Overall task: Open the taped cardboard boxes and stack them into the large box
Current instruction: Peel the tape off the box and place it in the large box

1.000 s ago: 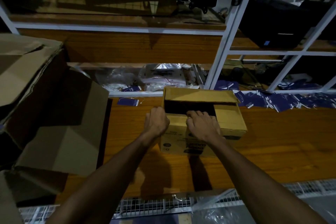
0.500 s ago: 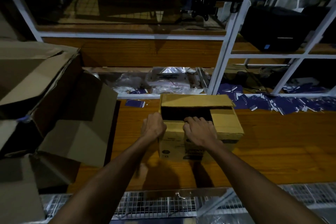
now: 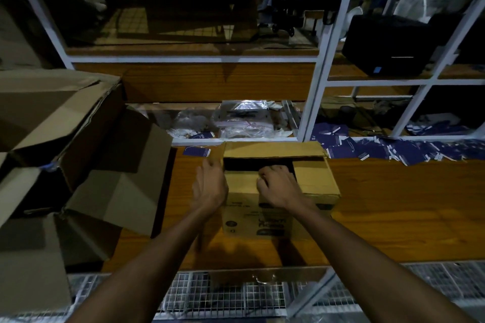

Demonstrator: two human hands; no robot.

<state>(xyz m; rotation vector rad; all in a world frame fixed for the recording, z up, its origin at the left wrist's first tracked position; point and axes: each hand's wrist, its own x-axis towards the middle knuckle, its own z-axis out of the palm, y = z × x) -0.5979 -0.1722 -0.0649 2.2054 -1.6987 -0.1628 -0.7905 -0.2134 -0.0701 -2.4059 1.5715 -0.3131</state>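
Left hand (image 3: 210,186) now beside box (image 3: 278,212)

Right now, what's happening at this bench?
A person is opening a small cardboard box on the wooden bench. The right hand curls over the near top flap at the dark opening; the left hand is at the box's left side, near the left flap, its grip blurred. The far flap is already up. A large box lies open to the left. Blue cards litter the bench's back edge.

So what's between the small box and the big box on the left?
In the head view, the left hand beside the small box, then bare wooden table up to the big box.
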